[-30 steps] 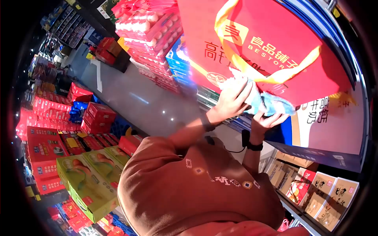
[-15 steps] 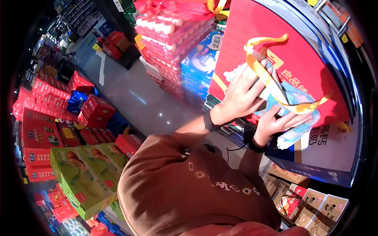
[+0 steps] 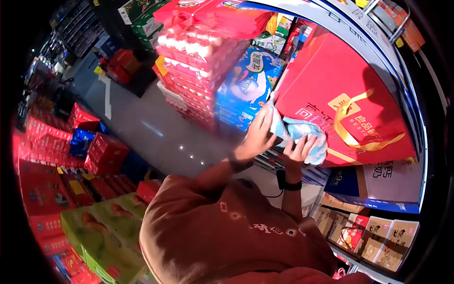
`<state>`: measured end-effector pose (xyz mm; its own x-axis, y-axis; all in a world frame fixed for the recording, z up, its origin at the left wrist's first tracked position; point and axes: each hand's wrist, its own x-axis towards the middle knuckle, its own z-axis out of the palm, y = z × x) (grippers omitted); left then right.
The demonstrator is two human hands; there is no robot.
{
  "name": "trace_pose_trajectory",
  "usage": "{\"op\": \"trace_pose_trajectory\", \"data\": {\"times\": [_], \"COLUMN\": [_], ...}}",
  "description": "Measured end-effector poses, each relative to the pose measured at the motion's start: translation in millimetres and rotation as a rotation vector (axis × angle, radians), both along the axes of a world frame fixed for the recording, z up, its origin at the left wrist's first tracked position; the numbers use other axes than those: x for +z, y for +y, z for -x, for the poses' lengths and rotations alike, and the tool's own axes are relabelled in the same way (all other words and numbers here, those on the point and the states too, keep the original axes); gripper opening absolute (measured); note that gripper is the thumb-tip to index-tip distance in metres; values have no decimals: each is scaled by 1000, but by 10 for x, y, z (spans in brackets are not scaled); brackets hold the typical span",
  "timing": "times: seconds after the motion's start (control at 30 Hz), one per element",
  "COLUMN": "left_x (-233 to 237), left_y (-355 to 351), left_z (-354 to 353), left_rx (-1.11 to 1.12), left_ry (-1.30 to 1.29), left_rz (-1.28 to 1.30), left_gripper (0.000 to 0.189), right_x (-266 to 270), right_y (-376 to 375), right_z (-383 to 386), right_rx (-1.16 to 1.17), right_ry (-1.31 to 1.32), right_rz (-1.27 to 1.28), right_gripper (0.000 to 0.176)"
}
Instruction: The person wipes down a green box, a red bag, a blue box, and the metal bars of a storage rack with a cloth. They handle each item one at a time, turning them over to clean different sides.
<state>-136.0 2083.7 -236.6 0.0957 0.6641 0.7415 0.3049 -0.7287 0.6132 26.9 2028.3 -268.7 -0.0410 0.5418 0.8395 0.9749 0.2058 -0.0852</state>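
Observation:
A pale blue and white patterned cloth is bunched against the lower left edge of a big red gift box with gold print and a yellow ribbon handle. My left hand grips the cloth's left end near the box corner, fingers bent round it. Close beside it, on the right, my right hand holds the cloth's lower part under curled fingers. Each wrist has a dark band. The palms are hidden.
Left of my hands are a blue carton and a tall stack of red-wrapped packs. Green boxes stand at lower left. Brown cartons sit at lower right, below a white and blue carton. A grey floor aisle runs between.
Both hands have moved left with the cloth, from the ribbon handle at the middle of the red box to its left edge. The view has shifted, showing more of the box's printed face.

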Motion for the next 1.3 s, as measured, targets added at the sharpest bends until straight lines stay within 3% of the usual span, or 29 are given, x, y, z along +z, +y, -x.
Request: {"op": "trace_pose_trajectory", "data": {"times": [0.1, 0.2, 0.3, 0.53, 0.63, 0.77, 1.0, 1.07, 1.17, 1.3], "left_x": [-115, -10, 243, 1351, 1596, 1345, 86, -222, -323, -176], "left_y": [19, 103, 262, 653, 785, 754, 538, 517, 479, 575], "left_z": [104, 219, 336, 545, 495, 498, 509, 477, 536, 473], "left_rx": [-61, -161, -236, -622, -674, -711, -631, -578, -558, -548], "left_ry": [17, -14, -52, -161, -154, -127, -132, -155, -63, -88], "left_rz": [-12, 7, 1, -11, -106, -100, 203, 150, 258, 63], "left_gripper": [72, 69, 68, 71, 71, 78, 72, 69, 67, 68], "right_x": [174, 33, 461, 1634, 1802, 1478, 314, -31, -153, 255], "right_y": [-12, 157, 288, 495, 534, 498, 218, 198, 135, 146], "right_z": [127, 203, 413, 702, 763, 732, 764, 756, 790, 752], "right_rx": [-131, 3, 38, -59, -116, -139, -228, -231, -215, -195], "right_ry": [-372, 1, 5, -46, 21, 32, 91, 90, 103, 36], "right_rz": [3, -36, -68, -303, -317, -296, 56, 72, 135, 96], "right_gripper": [49, 49, 52, 54, 56, 54, 52, 50, 44, 49]}}
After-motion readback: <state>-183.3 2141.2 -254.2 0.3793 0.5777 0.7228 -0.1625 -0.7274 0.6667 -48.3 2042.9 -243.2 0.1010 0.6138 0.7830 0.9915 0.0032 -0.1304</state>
